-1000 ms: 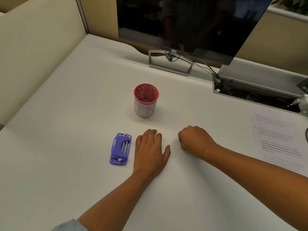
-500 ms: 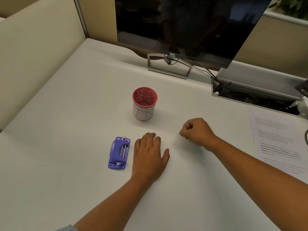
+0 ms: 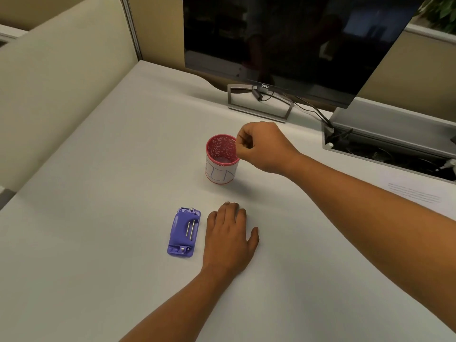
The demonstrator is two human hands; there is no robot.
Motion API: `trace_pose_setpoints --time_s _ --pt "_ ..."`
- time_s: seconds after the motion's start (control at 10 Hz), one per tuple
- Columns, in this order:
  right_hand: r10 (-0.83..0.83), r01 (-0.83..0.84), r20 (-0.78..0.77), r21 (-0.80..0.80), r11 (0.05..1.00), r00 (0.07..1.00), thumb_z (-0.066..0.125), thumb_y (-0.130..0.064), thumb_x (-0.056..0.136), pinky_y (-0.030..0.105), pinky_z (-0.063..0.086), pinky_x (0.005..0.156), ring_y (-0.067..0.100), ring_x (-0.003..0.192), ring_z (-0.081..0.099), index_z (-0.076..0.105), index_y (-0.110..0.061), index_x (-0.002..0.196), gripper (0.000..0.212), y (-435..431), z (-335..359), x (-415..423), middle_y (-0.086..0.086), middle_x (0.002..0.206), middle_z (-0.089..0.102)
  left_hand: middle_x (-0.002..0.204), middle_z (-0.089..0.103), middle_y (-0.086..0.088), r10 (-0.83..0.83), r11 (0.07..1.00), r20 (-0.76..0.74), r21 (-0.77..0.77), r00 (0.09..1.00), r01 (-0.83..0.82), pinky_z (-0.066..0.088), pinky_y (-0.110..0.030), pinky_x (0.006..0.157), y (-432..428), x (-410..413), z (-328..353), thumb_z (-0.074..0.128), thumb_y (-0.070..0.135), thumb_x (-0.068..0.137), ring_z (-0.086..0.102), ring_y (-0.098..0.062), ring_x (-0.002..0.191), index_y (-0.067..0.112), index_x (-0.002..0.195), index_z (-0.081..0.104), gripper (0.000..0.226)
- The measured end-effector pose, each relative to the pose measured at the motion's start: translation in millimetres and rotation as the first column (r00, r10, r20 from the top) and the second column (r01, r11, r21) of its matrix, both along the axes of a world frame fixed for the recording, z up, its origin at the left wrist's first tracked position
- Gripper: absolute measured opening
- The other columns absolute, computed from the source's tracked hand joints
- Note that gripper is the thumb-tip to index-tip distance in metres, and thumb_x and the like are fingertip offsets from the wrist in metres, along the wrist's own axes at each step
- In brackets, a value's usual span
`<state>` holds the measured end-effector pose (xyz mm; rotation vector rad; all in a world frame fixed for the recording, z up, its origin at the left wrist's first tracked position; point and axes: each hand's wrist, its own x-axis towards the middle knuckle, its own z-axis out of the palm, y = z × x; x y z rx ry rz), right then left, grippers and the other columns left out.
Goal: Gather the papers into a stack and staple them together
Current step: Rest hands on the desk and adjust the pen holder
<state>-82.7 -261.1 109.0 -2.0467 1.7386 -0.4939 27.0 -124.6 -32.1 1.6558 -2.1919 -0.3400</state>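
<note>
A purple stapler (image 3: pixel 183 233) lies on its side on the white desk (image 3: pixel 98 218). My left hand (image 3: pixel 228 240) rests flat just to its right, palm down and holding nothing. Above the right rim of a red-rimmed white cup (image 3: pixel 220 166), my right hand (image 3: pixel 262 146) hovers with thumb and fingers pinched together. Nothing shows between those fingertips. A printed sheet of paper (image 3: pixel 417 195) lies at the desk's far right, partly hidden by my right forearm.
A dark monitor (image 3: pixel 296 45) on a metal stand (image 3: pixel 259 104) stands at the back. To its right is an open cable tray (image 3: pixel 394 149) with wires. Beige partition walls close off the left and back.
My right hand rose off the desk and travelled up and left, from beside my left hand to over the cup's rim, staying closed. My left hand and the stapler stayed put.
</note>
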Motion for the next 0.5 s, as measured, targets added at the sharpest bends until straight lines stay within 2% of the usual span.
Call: trace_pose_setpoints --time_s 0.1,0.2,0.3,0.4,0.5 --pt "0.046 -0.064 -0.197 -0.089 0.994 0.979 0.062 -0.026 0.088 0.026 0.05 0.058 0.016 0.075 0.061 0.066 -0.023 0.091 0.005 -7.0 -4.1 8.5 -0.002 0.085 0.068 0.127 0.06 -0.007 -0.009 1.0 -0.012 0.015 1.0 0.009 0.042 -0.045 0.103 0.3 -0.5 0.5 0.051 0.049 0.089 0.053 -0.029 0.123 0.014 0.115 0.059 0.044" --pt "0.106 -0.15 -0.327 -0.113 0.982 0.939 0.055 -0.027 0.091 0.033 0.053 0.065 0.024 0.087 0.064 0.073 -0.022 0.109 0.025 -11.7 -8.6 12.1 0.003 0.104 0.072 0.129 0.06 -0.007 -0.01 0.999 -0.012 0.032 1.0 0.01 0.041 -0.044 0.104 0.1 0.1 0.3 0.05 0.05 0.089 0.052 -0.029 0.125 0.015 0.116 0.059 0.045" --pt "0.119 -0.163 -0.353 -0.096 0.982 0.928 0.055 -0.027 0.093 0.03 0.044 0.064 0.025 0.094 0.063 0.069 -0.024 0.12 0.031 -15.9 -11.4 13.3 0.002 0.112 0.07 0.127 0.06 -0.007 -0.005 1.0 -0.011 0.029 1.0 0.005 0.041 -0.045 0.104 -0.5 0.3 0.0 0.049 0.049 0.089 0.052 -0.029 0.124 0.015 0.115 0.059 0.044" --pt "0.082 -0.114 -0.308 -0.09 0.989 0.948 0.058 -0.027 0.093 0.029 0.044 0.067 0.024 0.098 0.063 0.068 -0.024 0.122 0.031 -15.6 -12.5 12.7 0.003 0.115 0.069 0.127 0.06 -0.007 -0.007 1.0 -0.01 0.028 1.0 0.007 0.042 -0.045 0.104 -1.3 0.9 0.5 0.051 0.049 0.089 0.052 -0.029 0.124 0.015 0.115 0.059 0.044" --pt "0.009 -0.037 -0.198 -0.137 0.99 0.98 0.063 -0.025 0.091 0.026 0.046 0.069 0.017 0.091 0.062 0.071 -0.022 0.114 0.025 -9.0 -7.4 9.4 0.001 0.11 0.072 0.125 0.061 -0.007 0.004 1.0 -0.012 0.027 1.0 -0.004 0.042 -0.045 0.103 -1.8 1.4 2.2 0.051 0.048 0.088 0.053 -0.029 0.121 0.014 0.113 0.059 0.043"
